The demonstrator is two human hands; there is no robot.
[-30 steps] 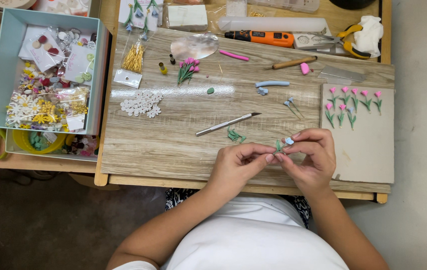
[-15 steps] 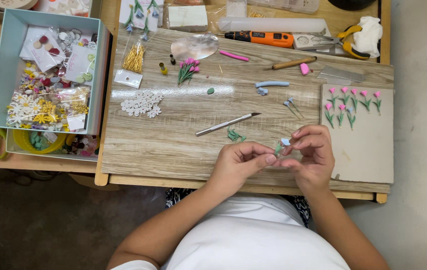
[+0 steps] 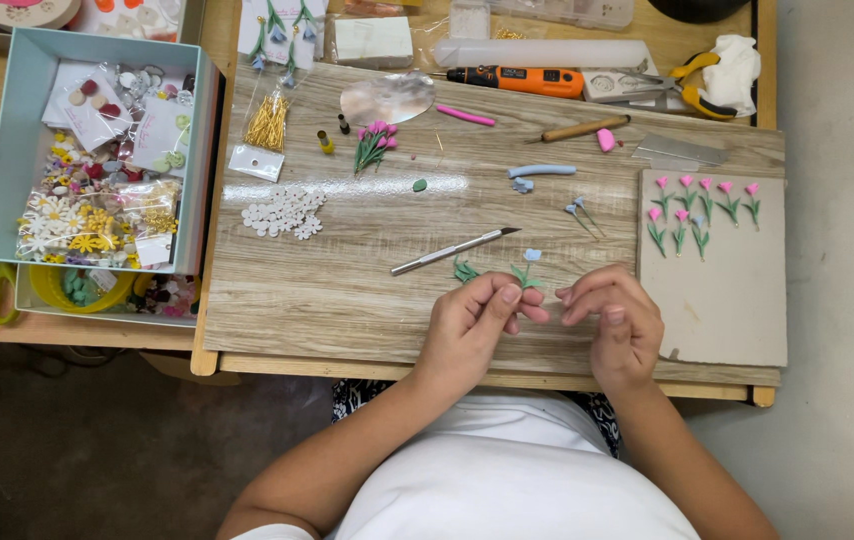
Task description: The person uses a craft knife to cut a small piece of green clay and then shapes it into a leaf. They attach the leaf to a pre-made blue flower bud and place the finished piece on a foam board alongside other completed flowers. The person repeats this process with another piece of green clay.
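We judge the step in hand to be shaping a small clay leaf or stem: our left hand (image 3: 472,325) has its grip pressed together on a tiny green piece (image 3: 521,277) that pokes up just past the fingertips, at the near edge of the tabletop (image 3: 347,290). Our right hand (image 3: 622,325) sits just beside it, fingers curled toward the left hand's tips; whether its grip pinches anything we cannot tell, since the fingertips hide what lies between them. The next move, as we judge it, calls for a light touch, because a piece this thin would bend or tear under a hard pinch. Another green sprig (image 3: 465,270) lies on the wood just beyond the left hand, and a thin silver blade tool (image 3: 452,250) rests at a slant near it, with a small blue bit (image 3: 533,254) close by. To the right a pale board (image 3: 717,310) carries two rows of pink flowers (image 3: 702,205) with green stems. Farther back lie a bunch of pink buds (image 3: 375,143), a blue clay roll (image 3: 541,171), a wooden-handled tool (image 3: 579,130) and an orange tool (image 3: 517,80). At the left a light teal box (image 3: 2,150) holds packets of small flower pieces, and white flower shapes (image 3: 284,210) are spread beside it. The tabletop is wood-grain laminate; below it shows a dull grey floor (image 3: 77,450).
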